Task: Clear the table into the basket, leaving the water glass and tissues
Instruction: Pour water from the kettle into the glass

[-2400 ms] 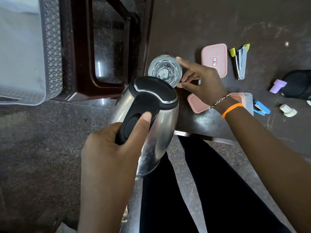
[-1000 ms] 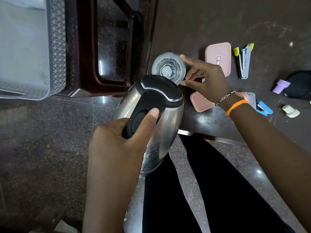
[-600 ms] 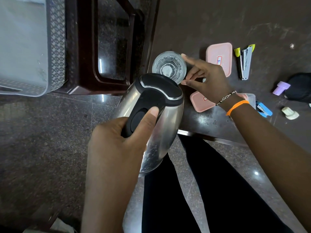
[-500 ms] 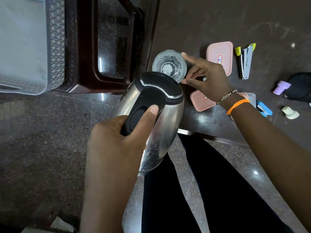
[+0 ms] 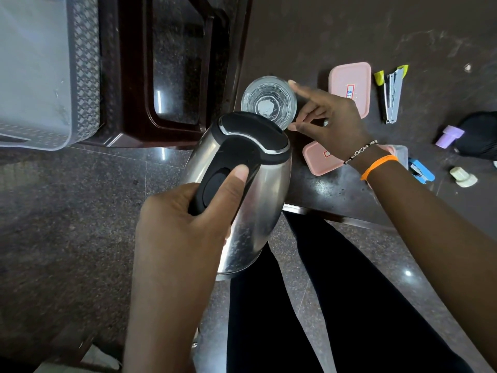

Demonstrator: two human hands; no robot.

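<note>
**Head view: kettle tipped toward the glass at the table's corner**

Head camera, from the left edge: a grey basket (image 5: pixel 40 76) with a perforated wall sits on a dark maroon stool (image 5: pixel 129 76), off the table and well apart from the things on it. Next comes the left hand (image 5: pixel 185 219), closed around the black handle of a steel kettle (image 5: pixel 250 200) with the thumb pressed on top; the kettle is held tilted, its black lid end just beside the water glass (image 5: pixel 269 102). That glass stands upright near the corner of the dark table (image 5: pixel 336 192). The right hand (image 5: pixel 330 122) rests against the glass's right side, index finger and thumb spread along its rim and wall, the other fingers curled. Behind that hand lies a pink container (image 5: pixel 349 84); a second pink lid (image 5: pixel 318 161) shows under the wrist. Further right lie a yellow-tipped stapler (image 5: pixel 392 94), a blue stapler (image 5: pixel 421 170), a lilac cap (image 5: pixel 449 135), a cream cap (image 5: pixel 462 177) and a black pouch (image 5: pixel 481 135). No tissues can be made out.
</note>
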